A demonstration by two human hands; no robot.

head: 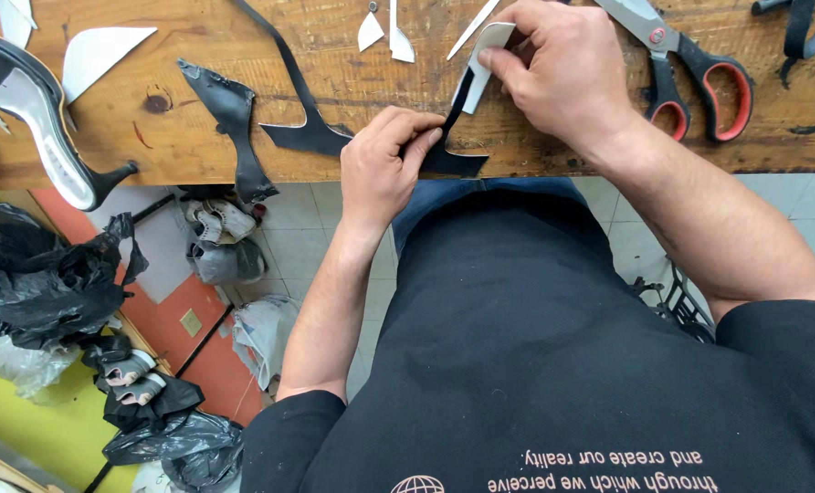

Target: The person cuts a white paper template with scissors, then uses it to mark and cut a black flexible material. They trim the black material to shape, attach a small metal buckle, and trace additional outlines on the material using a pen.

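- Left hand (382, 164): curled at the near edge of the wooden workbench (188, 137), thumb and forefinger pinching the lower end of a black leather strap piece (457, 162), pressed down on the bench edge.
- Right hand (562, 78): closed in a pinch on a white backing strip (491, 44), held against the upper, narrow end of the same black piece; strip and leather touching, strip partly hidden beneath the fingers.
- Position of the piece in hand: at the front middle of the bench, just above the person's lap, stretched at a slant between the two hands.
- State of progress, judged from layout: white strip apparently only partly laid along the black strap, with the wide lower end still bare; pairing of strip and leather therefore judged begun, not finished.
- Cut pieces awaiting handling: a second black cut piece with long strap (302, 123) lying flat just left of the left hand, and a curled black upper piece (234, 128) hanging over the bench edge farther left; neither showing a white strip.
- Evidence of cutting already done: white offcuts (384, 32) near the far edge, a larger white curved scrap (97, 50) at left, and red-and-black-handled scissors (690, 68) lying just right of the right hand, untouched.
- Far left: a high-heeled shoe with silver insole (33, 119) lying on its side, well apart from both hands.
- Below the bench: black plastic bags (42, 283) and further shoe parts on the floor.
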